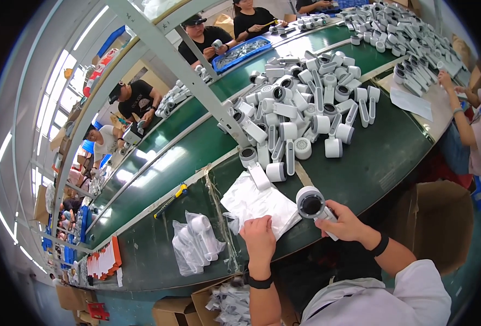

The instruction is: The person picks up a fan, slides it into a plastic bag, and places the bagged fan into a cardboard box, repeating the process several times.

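My right hand [345, 220] grips a white handheld appliance [311, 203] by its slim grey-white handle. Its round, drum-shaped head has a dark opening turned upward; whether it is a small fan or a hair dryer I cannot tell. Lower left of it, my left hand [259, 239] has its fingers bunched together on the near edge of a stack of flat white plastic bags [259, 204]. One appliance [259, 176] from the pile leans its handle onto the far end of that stack. Left of my left hand lie bagged appliances [197, 243] in clear plastic.
A large heap of the same appliances [311, 103] covers the bench ahead. A yellow-and-black tool [171, 200] and orange-and-white flat pieces [104, 261] lie left. A metal post [188, 70] rises beyond. Open cartons [441, 228] stand right and below. Several co-workers sit along the conveyor [169, 163].
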`<state>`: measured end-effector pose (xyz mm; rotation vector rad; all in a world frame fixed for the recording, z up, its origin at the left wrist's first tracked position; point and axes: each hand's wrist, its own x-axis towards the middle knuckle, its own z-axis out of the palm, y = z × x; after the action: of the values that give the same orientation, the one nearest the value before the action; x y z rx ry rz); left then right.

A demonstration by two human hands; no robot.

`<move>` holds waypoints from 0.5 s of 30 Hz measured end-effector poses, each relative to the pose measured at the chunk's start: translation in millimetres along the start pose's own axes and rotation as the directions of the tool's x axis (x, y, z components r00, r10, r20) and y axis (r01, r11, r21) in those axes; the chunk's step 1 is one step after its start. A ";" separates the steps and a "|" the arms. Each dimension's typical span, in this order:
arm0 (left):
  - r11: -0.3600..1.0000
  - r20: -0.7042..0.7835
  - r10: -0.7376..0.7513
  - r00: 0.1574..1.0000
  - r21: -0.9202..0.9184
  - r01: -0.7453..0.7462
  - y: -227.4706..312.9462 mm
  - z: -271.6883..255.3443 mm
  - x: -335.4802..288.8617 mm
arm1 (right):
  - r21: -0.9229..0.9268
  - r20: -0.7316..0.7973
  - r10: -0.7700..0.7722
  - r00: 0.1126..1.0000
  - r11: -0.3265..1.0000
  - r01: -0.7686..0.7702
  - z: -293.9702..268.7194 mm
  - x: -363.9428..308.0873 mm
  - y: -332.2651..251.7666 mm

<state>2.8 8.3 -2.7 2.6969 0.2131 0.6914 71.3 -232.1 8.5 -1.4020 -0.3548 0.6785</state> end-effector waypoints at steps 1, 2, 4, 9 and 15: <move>1.000 0.003 0.000 1.000 -0.015 0.000 -1.8 0.9 -1.0 | 0.008 -0.001 0.007 1.000 1.000 -0.007 1.8 -0.2 0.1; 1.000 0.007 0.000 1.000 -0.029 0.001 -2.3 1.8 -1.3 | 0.016 -0.001 0.014 1.000 1.000 -0.014 3.2 -0.7 0.5; 1.000 0.002 0.004 1.000 -0.015 -0.004 0.4 0.0 -1.2 | 0.032 -0.004 0.008 1.000 0.999 -0.007 6.0 -0.2 5.2; 1.000 0.035 0.020 0.999 0.018 -0.020 7.9 -5.0 0.7 | 0.057 -0.008 0.008 1.000 0.998 -0.008 9.5 0.2 7.3; 0.999 -0.009 0.000 1.000 0.046 0.000 5.3 -1.6 2.8 | 0.047 0.005 0.018 1.000 0.999 -0.018 11.3 -1.7 5.0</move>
<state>4.7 4.4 1.7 2.7378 0.2338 0.7073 62.0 -224.3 5.7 -1.3605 -0.3279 0.7008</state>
